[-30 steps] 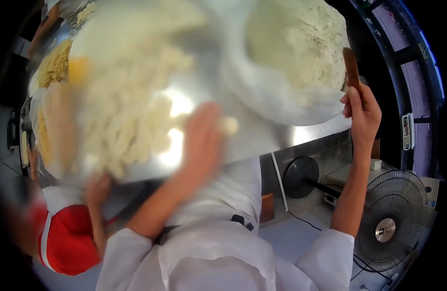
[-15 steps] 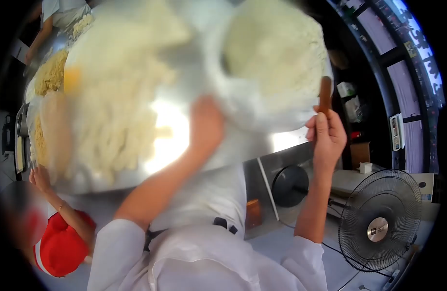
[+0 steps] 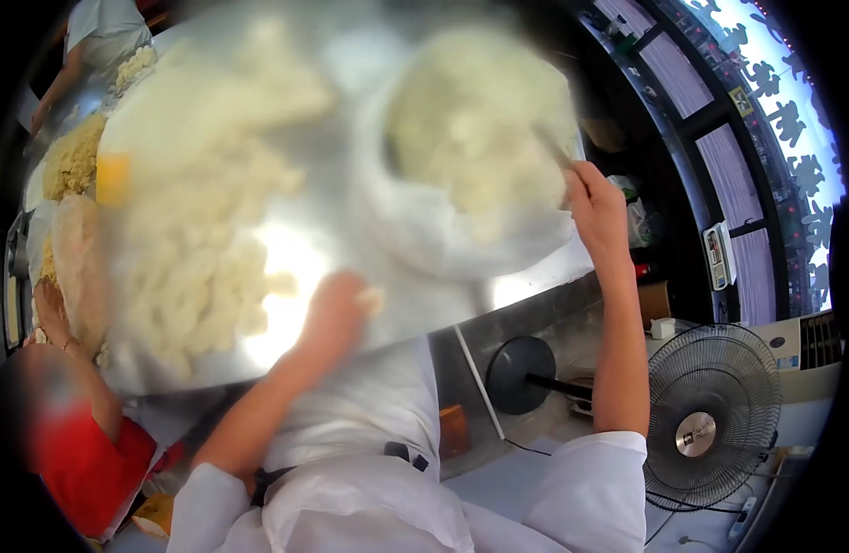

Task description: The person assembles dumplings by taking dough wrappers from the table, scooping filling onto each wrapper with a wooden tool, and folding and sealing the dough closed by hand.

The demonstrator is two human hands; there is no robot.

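My right hand (image 3: 598, 207) is closed around a thin brown stick or spatula (image 3: 555, 149), whose far end reaches over a large pale mass of filling (image 3: 489, 138). That filling sits in a blurred round container lined with white plastic (image 3: 424, 235). Nearer to my body, my left hand (image 3: 335, 309) is above the metal table (image 3: 397, 300), its fingers closed on a small pale piece of dough (image 3: 373, 300). To its left lie many blurred pale dough pieces (image 3: 194, 276).
Yellow crumbly heaps (image 3: 74, 166) lie at the far left. A person in red (image 3: 93, 461) has a hand (image 3: 51, 309) at the table's left side; another person (image 3: 106, 37) is at the far-left corner. A fan (image 3: 710, 415) stands at the right, beside a black round base (image 3: 519, 375).
My right hand has turned the stick from upright to slanting inward over the filling. My left hand has moved down and left, and a pale dough piece now shows at its fingers. The view has shifted.
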